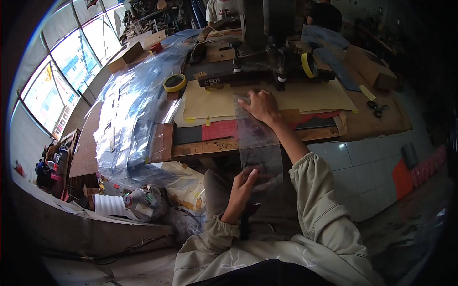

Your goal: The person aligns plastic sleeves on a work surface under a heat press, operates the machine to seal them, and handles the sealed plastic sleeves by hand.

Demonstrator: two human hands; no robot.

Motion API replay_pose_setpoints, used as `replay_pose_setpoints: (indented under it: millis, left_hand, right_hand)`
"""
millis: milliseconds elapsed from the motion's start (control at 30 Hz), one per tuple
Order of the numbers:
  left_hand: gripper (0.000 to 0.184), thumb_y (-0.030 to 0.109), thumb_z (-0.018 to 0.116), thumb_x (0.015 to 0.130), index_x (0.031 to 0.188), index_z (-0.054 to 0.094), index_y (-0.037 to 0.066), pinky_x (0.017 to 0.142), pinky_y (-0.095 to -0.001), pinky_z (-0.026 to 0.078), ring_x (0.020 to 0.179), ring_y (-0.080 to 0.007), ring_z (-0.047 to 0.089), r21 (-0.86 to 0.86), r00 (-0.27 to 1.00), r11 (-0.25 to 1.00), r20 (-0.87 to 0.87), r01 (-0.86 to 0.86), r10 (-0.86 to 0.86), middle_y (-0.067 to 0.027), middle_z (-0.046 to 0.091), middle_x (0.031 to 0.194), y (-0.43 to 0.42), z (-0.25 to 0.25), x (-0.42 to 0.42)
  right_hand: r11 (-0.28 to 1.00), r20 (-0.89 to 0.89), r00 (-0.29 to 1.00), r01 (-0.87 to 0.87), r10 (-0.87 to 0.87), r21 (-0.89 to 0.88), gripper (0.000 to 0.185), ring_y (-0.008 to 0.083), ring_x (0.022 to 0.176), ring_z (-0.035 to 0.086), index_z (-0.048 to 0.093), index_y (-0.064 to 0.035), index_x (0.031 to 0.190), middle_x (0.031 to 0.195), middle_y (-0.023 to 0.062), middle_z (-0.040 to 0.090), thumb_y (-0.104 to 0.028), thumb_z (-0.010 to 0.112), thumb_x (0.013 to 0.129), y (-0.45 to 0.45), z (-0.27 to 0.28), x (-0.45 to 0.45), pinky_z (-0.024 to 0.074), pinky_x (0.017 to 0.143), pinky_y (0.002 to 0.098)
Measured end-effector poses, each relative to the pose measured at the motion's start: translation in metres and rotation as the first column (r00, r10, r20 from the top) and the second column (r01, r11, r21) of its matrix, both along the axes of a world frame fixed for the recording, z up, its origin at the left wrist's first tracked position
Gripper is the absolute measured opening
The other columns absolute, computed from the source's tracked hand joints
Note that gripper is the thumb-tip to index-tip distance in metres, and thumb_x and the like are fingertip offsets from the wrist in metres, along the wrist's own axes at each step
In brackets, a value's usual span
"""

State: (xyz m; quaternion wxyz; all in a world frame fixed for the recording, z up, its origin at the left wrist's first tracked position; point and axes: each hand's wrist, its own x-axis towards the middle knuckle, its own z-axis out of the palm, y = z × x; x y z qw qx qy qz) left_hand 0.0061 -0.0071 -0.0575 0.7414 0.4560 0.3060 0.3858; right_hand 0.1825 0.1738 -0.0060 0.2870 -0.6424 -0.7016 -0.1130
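A clear plastic strip (260, 138) hangs from the work surface over its front edge toward my lap. My left hand (242, 188) is closed on its lower part, thumb on top. My right hand (260, 106) has its fingers curled on the strip's upper end, over a cream sheet (210, 102). Under the sheet's front edge lie red material (219, 131) and a dark strip (187, 135). Behind my right hand stands a dark machine bar (267, 78).
Stacked clear plastic sheets (129, 109) cover the left side. Yellow tape rolls (175, 83) (309, 65) sit near the bar. Scissors (377, 108) and a cardboard box (369, 66) are at right. A co-worker (220, 10) is at the back.
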Motion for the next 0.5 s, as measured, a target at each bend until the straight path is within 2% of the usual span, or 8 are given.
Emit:
replay_pose_setpoints:
  millis: [100, 133, 200, 267, 300, 367, 433, 500]
  left_hand:
    - [0.035, 0.027, 0.047, 0.099, 0.114, 0.053, -0.004, 0.080, -0.0284, 0.050, 0.094, -0.0179, 0.063, 0.026, 1.000, 1.000, -0.008, -0.006, 0.006, -0.0157, 0.067, 0.099, 0.004, -0.009, 0.001]
    - [0.036, 0.028, 0.047, 0.099, 0.115, 0.053, -0.004, 0.081, -0.0296, 0.051, 0.095, -0.0185, 0.063, 0.035, 1.000, 0.999, -0.009, -0.011, 0.012, -0.0154, 0.067, 0.098, 0.004, -0.013, 0.001]
    - [0.034, 0.028, 0.051, 0.098, 0.110, 0.056, -0.004, 0.080, -0.0257, 0.047, 0.093, -0.0124, 0.059, 0.089, 0.998, 0.995, -0.039, -0.037, 0.040, -0.0091, 0.065, 0.096, 0.006, -0.023, 0.000]
    - [0.035, 0.030, 0.054, 0.096, 0.106, 0.059, -0.004, 0.079, -0.0226, 0.042, 0.089, -0.0073, 0.054, 0.128, 0.996, 0.989, -0.051, -0.068, 0.075, -0.0033, 0.061, 0.094, 0.010, -0.036, -0.001]
    - [0.035, 0.030, 0.053, 0.097, 0.106, 0.059, -0.004, 0.078, -0.0228, 0.042, 0.088, -0.0076, 0.053, 0.193, 0.990, 0.975, -0.072, -0.109, 0.125, -0.0030, 0.061, 0.094, 0.010, -0.033, -0.004]
    - [0.035, 0.030, 0.052, 0.097, 0.107, 0.059, -0.003, 0.077, -0.0232, 0.042, 0.085, -0.0082, 0.053, 0.320, 0.971, 0.930, -0.094, -0.182, 0.222, -0.0026, 0.061, 0.092, 0.008, -0.026, -0.006]
    - [0.033, 0.028, 0.048, 0.099, 0.106, 0.060, -0.002, 0.075, -0.0264, 0.043, 0.080, -0.0112, 0.054, 0.260, 0.946, 0.916, -0.027, -0.306, 0.324, -0.0033, 0.061, 0.089, 0.008, -0.035, -0.010]
    - [0.033, 0.027, 0.045, 0.099, 0.105, 0.060, -0.002, 0.074, -0.0278, 0.043, 0.079, -0.0129, 0.055, 0.179, 0.884, 0.869, 0.009, -0.461, 0.467, -0.0046, 0.062, 0.087, 0.007, -0.039, -0.012]
  right_hand:
    - [1.000, 0.004, 1.000, -0.011, 0.011, 0.016, 0.047, 0.0340, 0.080, 0.065, 0.066, 0.0008, 0.082, 0.075, 0.0192, 0.067, -0.046, 0.062, 0.083, 0.001, -0.002, 0.001, 0.0520, 0.077, 0.0408]
    - [1.000, -0.007, 1.000, -0.025, 0.025, -0.003, 0.048, 0.0343, 0.084, 0.065, 0.066, 0.0015, 0.086, 0.080, 0.0203, 0.067, -0.046, 0.060, 0.085, 0.001, -0.001, 0.001, 0.0514, 0.079, 0.0408]
    - [0.997, -0.027, 0.998, -0.055, 0.054, -0.046, 0.048, 0.0349, 0.092, 0.064, 0.065, 0.0028, 0.092, 0.091, 0.0224, 0.067, -0.045, 0.056, 0.089, -0.001, 0.000, 0.003, 0.0503, 0.083, 0.0410]
    - [0.969, 0.044, 0.996, -0.088, 0.080, 0.229, 0.045, 0.0347, 0.103, 0.060, 0.063, 0.0042, 0.101, 0.104, 0.0238, 0.064, -0.039, 0.053, 0.092, -0.011, 0.001, 0.008, 0.0476, 0.088, 0.0410]
    - [0.928, 0.077, 0.994, -0.106, 0.084, 0.357, 0.044, 0.0347, 0.108, 0.058, 0.062, 0.0049, 0.106, 0.111, 0.0245, 0.062, -0.036, 0.052, 0.094, -0.020, -0.001, 0.007, 0.0463, 0.091, 0.0410]
    - [0.924, -0.202, 0.960, -0.110, 0.194, 0.367, 0.038, 0.0351, 0.117, 0.053, 0.059, 0.0039, 0.114, 0.123, 0.0232, 0.056, -0.028, 0.051, 0.096, -0.072, 0.019, -0.003, 0.0418, 0.098, 0.0409]
    - [0.908, -0.389, 0.889, -0.063, 0.240, 0.415, 0.031, 0.0352, 0.116, 0.054, 0.060, 0.0020, 0.113, 0.121, 0.0208, 0.058, -0.022, 0.053, 0.095, -0.133, 0.022, -0.017, 0.0414, 0.099, 0.0409]
    - [0.940, -0.556, 0.803, -0.016, 0.215, 0.340, 0.030, 0.0356, 0.117, 0.053, 0.060, 0.0008, 0.114, 0.122, 0.0197, 0.058, -0.021, 0.050, 0.096, -0.181, 0.008, -0.024, 0.0409, 0.099, 0.0416]
